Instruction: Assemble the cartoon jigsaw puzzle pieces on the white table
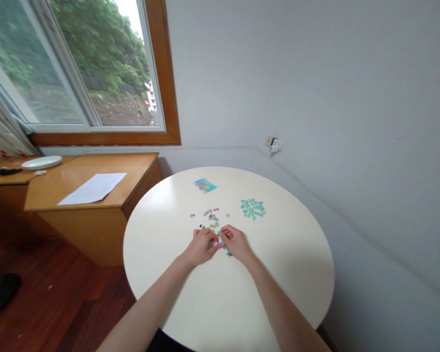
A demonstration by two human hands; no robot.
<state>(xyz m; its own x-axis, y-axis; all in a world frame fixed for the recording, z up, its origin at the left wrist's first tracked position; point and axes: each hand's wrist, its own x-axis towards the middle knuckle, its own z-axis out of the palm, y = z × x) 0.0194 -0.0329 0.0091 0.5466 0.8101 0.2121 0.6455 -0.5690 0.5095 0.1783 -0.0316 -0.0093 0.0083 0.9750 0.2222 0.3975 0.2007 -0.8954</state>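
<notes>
puzzle pieces [223,246] between left hand [201,247], right hand [237,243]

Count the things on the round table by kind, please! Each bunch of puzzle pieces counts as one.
Hands: 2, left hand and right hand
Picture card: 1
Puzzle bunches: 2, teal bunch and mixed bunch by the hands
Total: 5
Single pieces are too small to count.

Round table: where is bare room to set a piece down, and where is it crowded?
Bare: the left side, from the left hand to the table rim; the right side, from the right hand and teal pile to the rim. Crowded: between the hands and the picture card, where loose pieces lie.
</notes>
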